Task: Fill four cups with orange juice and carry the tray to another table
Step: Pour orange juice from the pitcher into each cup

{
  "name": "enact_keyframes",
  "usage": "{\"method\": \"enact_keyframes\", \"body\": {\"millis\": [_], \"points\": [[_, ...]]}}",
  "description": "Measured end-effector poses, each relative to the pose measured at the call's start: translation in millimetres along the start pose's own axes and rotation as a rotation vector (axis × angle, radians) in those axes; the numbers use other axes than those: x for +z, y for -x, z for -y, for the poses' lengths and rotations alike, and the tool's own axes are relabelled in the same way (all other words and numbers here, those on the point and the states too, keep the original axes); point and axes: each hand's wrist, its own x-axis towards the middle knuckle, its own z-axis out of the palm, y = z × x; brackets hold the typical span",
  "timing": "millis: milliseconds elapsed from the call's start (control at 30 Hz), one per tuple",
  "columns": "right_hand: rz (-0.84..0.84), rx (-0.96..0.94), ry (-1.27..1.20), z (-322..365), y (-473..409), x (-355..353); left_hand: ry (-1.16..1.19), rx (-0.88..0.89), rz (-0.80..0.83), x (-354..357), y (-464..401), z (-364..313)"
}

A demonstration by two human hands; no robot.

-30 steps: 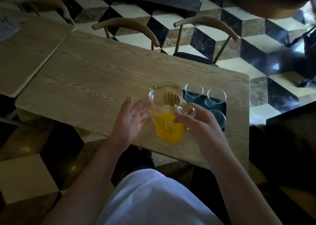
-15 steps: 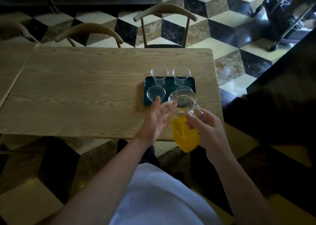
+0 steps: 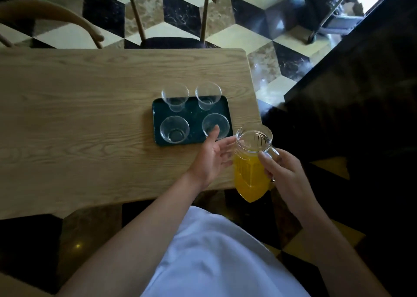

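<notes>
Head camera, looking down: the right hand [image 3: 286, 174] grips the handle of a glass pitcher [image 3: 251, 163] of orange juice, held upright off the wooden table's [image 3: 79, 116] corner. The left hand [image 3: 211, 159], open, touches its side. Four clear cups [image 3: 174, 129] stand empty on a dark green tray [image 3: 194, 116].

I am holding a ribbed glass jug [image 3: 251, 161] of orange juice [image 3: 249, 179] upright, about two-thirds full, just off the table's near right corner. Four clear cups [image 3: 174, 129] are standing empty and upright, two by two, on the dark green tray [image 3: 194, 116] that is lying flat nearby.
</notes>
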Motion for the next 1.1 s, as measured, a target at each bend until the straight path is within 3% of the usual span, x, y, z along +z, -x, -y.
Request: {"method": "enact_keyframes", "body": {"millis": [433, 767, 1100], "points": [[0.107, 0.056, 0.169, -2.0, -58.1, -9.3, 0.264, 0.005, -0.189, 7.4, -31.2, 9.9], [0.228, -0.024, 0.480, -12.7, -97.6, -10.2, 0.420, -0.014, -0.364, 13.9, -42.0, 25.8], [0.268, 0.056, 0.528, -11.8, -123.8, -5.5, 0.628, -0.004, -0.364, -1.3, -50.6, 34.8]]}}
